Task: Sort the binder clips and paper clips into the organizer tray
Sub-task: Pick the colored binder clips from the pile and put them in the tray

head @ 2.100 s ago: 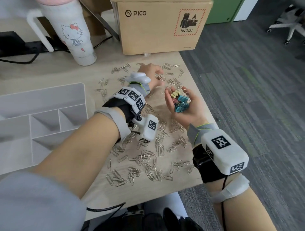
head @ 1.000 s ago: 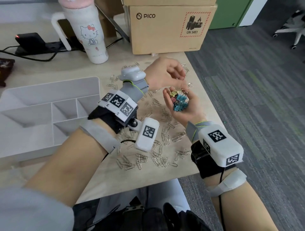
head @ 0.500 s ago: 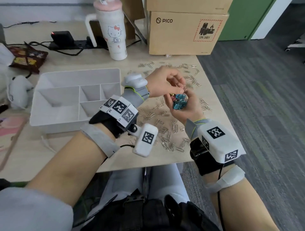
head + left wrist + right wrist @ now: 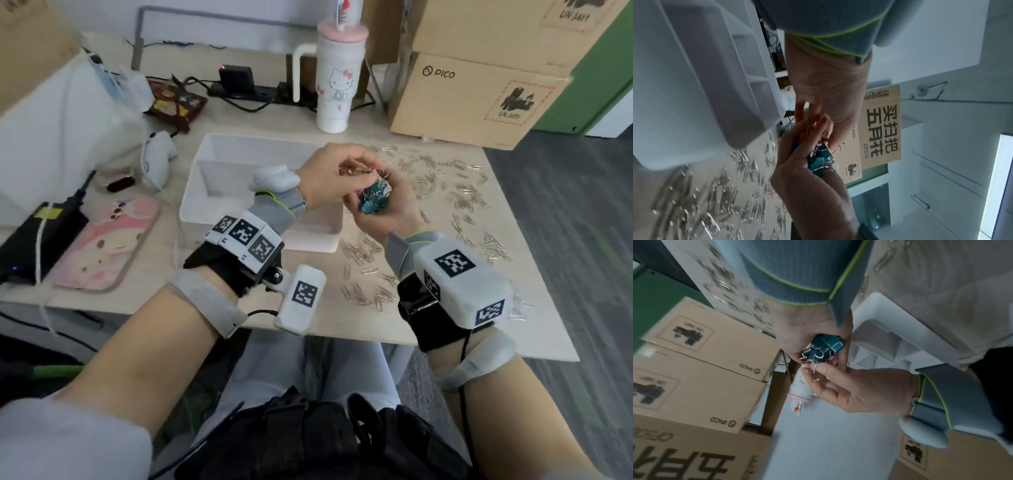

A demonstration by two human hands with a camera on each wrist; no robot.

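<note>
organizer tray: 1 | cardboard boxes: 2 | tumbler: 1 | paper clips: uncountable

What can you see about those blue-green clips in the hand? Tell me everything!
The binder clips are a small bunch, mostly teal with shiny silver wire handles, and a few pinkish ones show among them in the wrist views. They look like painted metal. They sit jumbled in the cupped palm of the right hand, held above the table beside the organizer tray. The left hand pinches at the top of the bunch.
</note>
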